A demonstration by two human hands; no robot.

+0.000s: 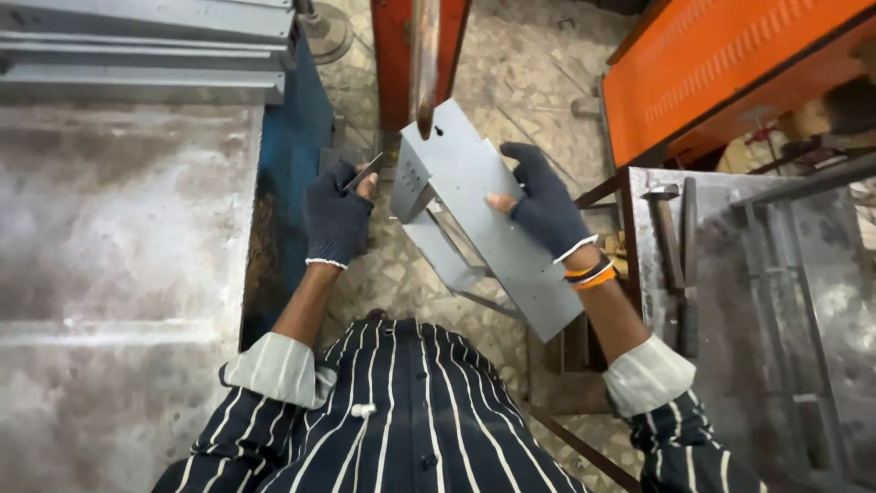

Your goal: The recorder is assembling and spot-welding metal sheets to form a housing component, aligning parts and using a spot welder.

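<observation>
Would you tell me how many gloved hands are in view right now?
2: the left hand pinches a small flat metal strip; the right hand grips the grey sheet-metal bracket. No others visible.

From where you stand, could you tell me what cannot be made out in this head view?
- The small dark flat piece in the left hand: mostly covered by the gloved fingers.
- The grey sheet-metal bracket under the right hand: its underside faces away.
- The vertical rod touching the bracket: cut off by the top edge.
- The hammer on the right bench: handle end blurs into clutter.
</observation>
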